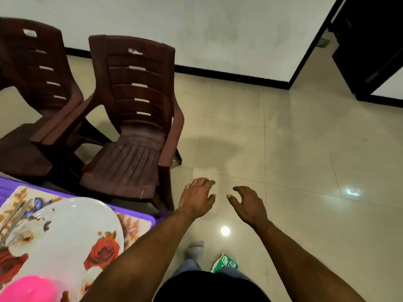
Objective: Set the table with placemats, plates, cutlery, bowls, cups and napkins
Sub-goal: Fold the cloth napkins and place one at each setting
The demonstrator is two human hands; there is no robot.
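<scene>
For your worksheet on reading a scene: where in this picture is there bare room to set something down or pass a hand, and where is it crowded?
Free: the tiled floor right of the nearer chair, up to the wall; both hands hover open over it. Crowded: the table corner, where the floral plate, cutlery and pink bowl cover the placemat.

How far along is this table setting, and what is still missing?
One setting shows: floral placemat, plate, cutlery and a pink bowl on the plate. Nothing is in hand: left hand and right hand hang empty over the floor. No cup or napkin is in view.
</scene>
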